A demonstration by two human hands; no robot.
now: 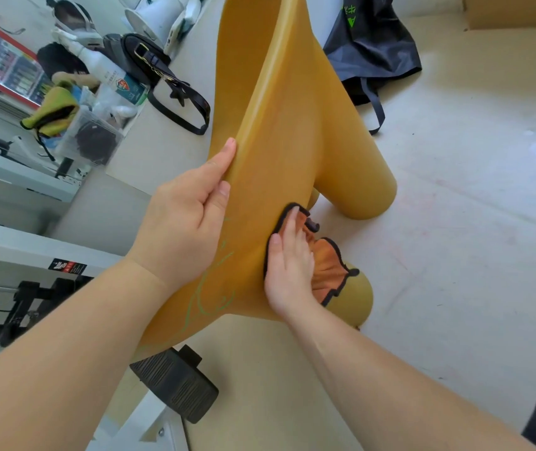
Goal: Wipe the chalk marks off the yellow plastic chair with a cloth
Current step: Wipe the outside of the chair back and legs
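Chalk marks (209, 289), thin green curls, show on the yellow plastic chair (279, 125), which lies tipped over on the pale surface (455, 239). Your left hand (179, 222) grips the chair's left edge, thumb laid along the rim and fingers curled onto it. Your right hand (289, 265) lies flat, fingers straight, pressing the orange cloth (327, 268) against the chair's broad face between its legs. A black strap bag (162, 70) lies left of the chair, and a dark jacket (370, 43) lies right of it.
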